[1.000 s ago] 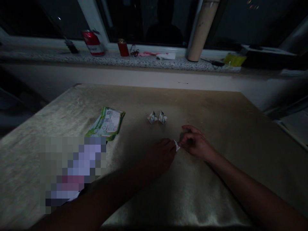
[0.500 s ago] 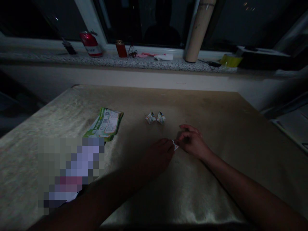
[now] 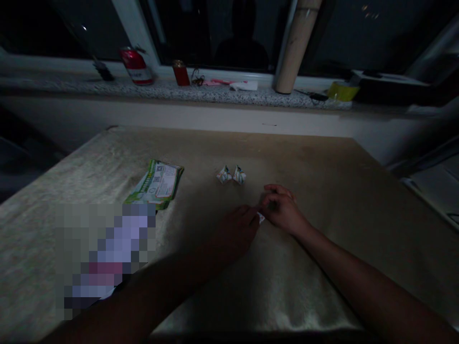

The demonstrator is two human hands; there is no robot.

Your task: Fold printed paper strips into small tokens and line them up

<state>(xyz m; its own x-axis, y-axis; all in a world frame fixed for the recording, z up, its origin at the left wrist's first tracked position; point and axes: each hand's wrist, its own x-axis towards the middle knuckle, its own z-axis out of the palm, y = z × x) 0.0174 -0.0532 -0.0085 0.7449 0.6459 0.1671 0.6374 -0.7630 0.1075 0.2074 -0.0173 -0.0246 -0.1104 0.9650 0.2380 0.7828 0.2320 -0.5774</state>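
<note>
My left hand and my right hand meet over the middle of a tan table. Both pinch a small white folded paper piece between their fingertips; most of it is hidden by the fingers. Two small folded paper shapes lie side by side on the table just beyond the hands. A green and white printed packet lies flat to the left. The room is dim.
A blurred patch covers something at the table's left front. Behind the table runs a speckled window ledge holding a red can, a small red container, a tall cardboard tube and yellow tape.
My hands have drawn closer together around the small paper piece, so less of it shows. The right fingers have curled in. The view shifted slightly.
</note>
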